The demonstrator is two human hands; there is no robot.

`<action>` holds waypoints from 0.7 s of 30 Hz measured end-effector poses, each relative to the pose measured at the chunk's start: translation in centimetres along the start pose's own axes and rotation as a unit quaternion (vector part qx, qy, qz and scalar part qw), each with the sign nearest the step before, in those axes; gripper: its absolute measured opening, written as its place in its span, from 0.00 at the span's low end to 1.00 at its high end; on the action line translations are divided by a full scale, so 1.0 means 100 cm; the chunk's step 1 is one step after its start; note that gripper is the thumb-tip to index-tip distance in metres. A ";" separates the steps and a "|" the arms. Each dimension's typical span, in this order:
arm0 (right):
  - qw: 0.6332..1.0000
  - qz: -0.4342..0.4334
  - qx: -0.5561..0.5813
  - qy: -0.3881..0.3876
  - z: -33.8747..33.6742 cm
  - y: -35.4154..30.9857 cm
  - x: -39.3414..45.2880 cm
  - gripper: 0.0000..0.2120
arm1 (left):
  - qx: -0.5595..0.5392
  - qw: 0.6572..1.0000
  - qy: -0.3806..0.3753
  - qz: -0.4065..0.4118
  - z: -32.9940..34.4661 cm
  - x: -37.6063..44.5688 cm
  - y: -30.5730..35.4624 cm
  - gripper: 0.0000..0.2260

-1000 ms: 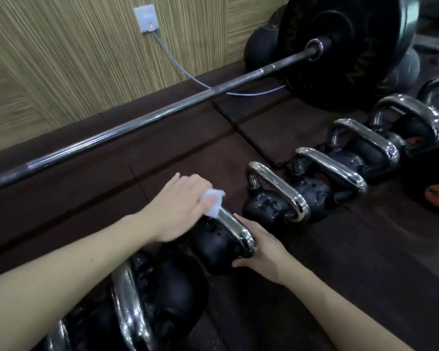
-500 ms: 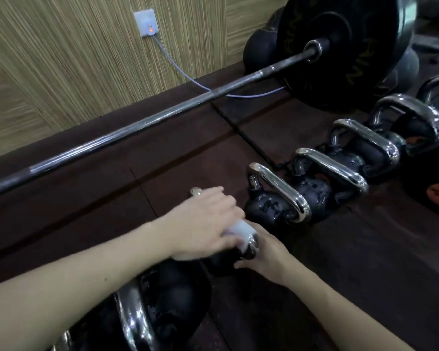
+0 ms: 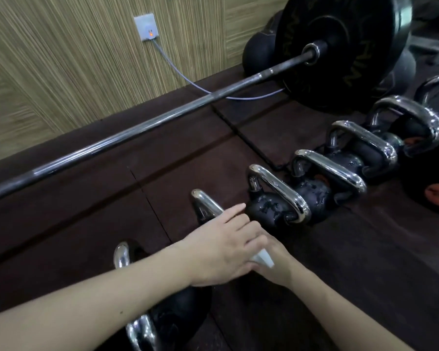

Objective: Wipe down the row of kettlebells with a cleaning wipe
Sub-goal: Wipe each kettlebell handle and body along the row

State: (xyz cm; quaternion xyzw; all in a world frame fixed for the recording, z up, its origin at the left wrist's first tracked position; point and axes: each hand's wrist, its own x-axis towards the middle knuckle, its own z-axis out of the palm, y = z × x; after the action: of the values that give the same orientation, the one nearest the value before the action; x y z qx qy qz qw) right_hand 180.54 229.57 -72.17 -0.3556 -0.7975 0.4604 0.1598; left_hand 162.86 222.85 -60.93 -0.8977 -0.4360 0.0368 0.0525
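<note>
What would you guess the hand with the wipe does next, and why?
Probably slide the wipe back up the chrome handle toward its bare far end. The left hand holds the wipe low at the near end, over the right hand, and the far end is uncovered, so another pass seems likely before the next kettlebell.

Black kettlebells (image 3: 276,211) with chrome handles, white wipe (image 3: 264,259), dark brown floor (image 3: 86,211), tan streaked wall (image 3: 61,59).

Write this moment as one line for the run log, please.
left hand: wipe on kettlebell handle | right hand: mostly hidden | next kettlebell: untouched
</note>
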 end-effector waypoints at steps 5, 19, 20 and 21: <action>0.999 0.036 -0.006 -0.007 0.000 0.005 0.005 0.49 | -0.004 0.998 0.008 -0.065 -0.006 -0.018 -0.049 0.24; 0.998 0.062 0.004 -0.015 0.002 0.002 0.004 0.54 | -0.221 0.937 0.023 -0.270 -0.004 -0.023 -0.057 0.13; 0.998 0.058 0.004 -0.011 0.001 0.001 0.004 0.53 | -0.141 0.967 0.027 -0.211 -0.006 -0.021 -0.044 0.14; 0.999 0.054 0.004 -0.007 0.001 0.001 0.004 0.49 | -0.093 0.982 0.030 -0.165 -0.005 -0.017 -0.028 0.18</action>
State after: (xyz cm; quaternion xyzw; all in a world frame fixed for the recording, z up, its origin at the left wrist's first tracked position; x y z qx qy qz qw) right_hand 180.30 229.84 -72.32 -0.3946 -0.7764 0.4737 0.1306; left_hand 159.63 223.19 -60.01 -0.8153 -0.5775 -0.0399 -0.0125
